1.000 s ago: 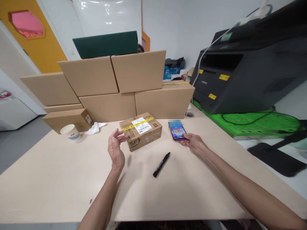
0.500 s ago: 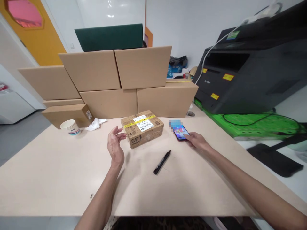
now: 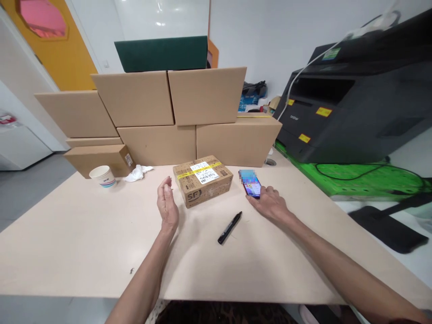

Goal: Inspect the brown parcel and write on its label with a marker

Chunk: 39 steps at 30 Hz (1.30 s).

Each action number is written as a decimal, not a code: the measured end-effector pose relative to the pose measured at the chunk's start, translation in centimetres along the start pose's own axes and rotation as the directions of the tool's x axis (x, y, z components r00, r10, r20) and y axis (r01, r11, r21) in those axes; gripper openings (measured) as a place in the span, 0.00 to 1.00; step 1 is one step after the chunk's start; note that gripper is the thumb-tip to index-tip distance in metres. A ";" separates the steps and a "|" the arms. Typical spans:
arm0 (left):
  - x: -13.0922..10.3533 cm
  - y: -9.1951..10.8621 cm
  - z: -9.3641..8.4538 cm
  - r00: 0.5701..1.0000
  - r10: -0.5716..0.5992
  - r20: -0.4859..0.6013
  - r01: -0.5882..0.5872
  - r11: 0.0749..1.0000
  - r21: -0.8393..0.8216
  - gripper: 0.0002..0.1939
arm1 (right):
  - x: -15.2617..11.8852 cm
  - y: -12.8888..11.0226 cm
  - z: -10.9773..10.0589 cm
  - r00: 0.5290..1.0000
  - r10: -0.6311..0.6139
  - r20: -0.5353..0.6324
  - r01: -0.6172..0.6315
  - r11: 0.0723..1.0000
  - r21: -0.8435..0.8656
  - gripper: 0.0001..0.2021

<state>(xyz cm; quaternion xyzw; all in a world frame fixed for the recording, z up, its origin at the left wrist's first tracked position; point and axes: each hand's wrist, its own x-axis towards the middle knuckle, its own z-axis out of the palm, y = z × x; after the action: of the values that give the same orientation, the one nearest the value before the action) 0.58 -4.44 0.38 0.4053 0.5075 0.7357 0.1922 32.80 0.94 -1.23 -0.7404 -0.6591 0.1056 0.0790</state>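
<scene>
From here I see the right hand (image 3: 272,203) has re-gripped the flat, red-edged smartphone (image 3: 255,189) at one o'clock (steadier, presumably); the left hand (image 3: 168,206), fingers loosely extended, holds nothing.

"sf" – front of the small carton (image 3: 206,187), "brother" – front of the dark printer (image 3: 340,117)

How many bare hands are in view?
2: the left hand, just left of the yellow-taped brown cardboard parcel; the right hand, at the lit rectangular phone. Others could be hidden.
</scene>
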 end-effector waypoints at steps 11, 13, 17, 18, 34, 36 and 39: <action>0.2 -2.4 -0.3 0.938 -0.313 0.150 0.300 0.948 0.107 0.33 | 0.7 -6.4 2.9 0.880 -0.320 -0.350 0.470 0.684 0.558 0.36; 0.3 -2.1 -0.1 0.929 -0.290 0.231 0.278 0.957 0.085 0.33 | 0.5 -7.8 3.4 0.886 -0.307 -0.348 0.463 0.637 0.617 0.37; 0.4 -1.9 0.1 0.917 -0.245 0.315 0.257 0.966 0.005 0.33 | 0.5 -8.5 4.2 0.896 -0.292 -0.334 0.444 0.583 0.681 0.36; 0.5 -2.0 0.1 0.921 -0.254 0.295 0.266 0.964 -0.002 0.34 | 0.6 -8.1 4.4 0.897 -0.289 -0.335 0.443 0.578 0.685 0.36; 0.6 -1.7 0.0 0.922 -0.303 0.243 0.294 0.953 0.070 0.31 | 0.4 9.1 2.3 0.820 -0.293 -0.492 0.474 0.829 0.297 0.30; 0.6 -1.7 0.0 0.925 -0.281 0.255 0.271 0.960 0.072 0.31 | -0.3 9.2 3.0 0.801 -0.394 -0.450 0.501 0.854 0.144 0.30; 0.6 -1.6 0.0 0.927 -0.259 0.272 0.252 0.966 0.063 0.31 | -0.8 8.6 3.8 0.809 -0.432 -0.399 0.475 0.880 0.012 0.27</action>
<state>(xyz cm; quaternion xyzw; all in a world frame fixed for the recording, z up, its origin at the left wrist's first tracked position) 0.00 -3.35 -0.79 0.4374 0.5339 0.6333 0.3501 39.99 -0.99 -7.06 -0.5618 -0.7813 -0.0268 0.2706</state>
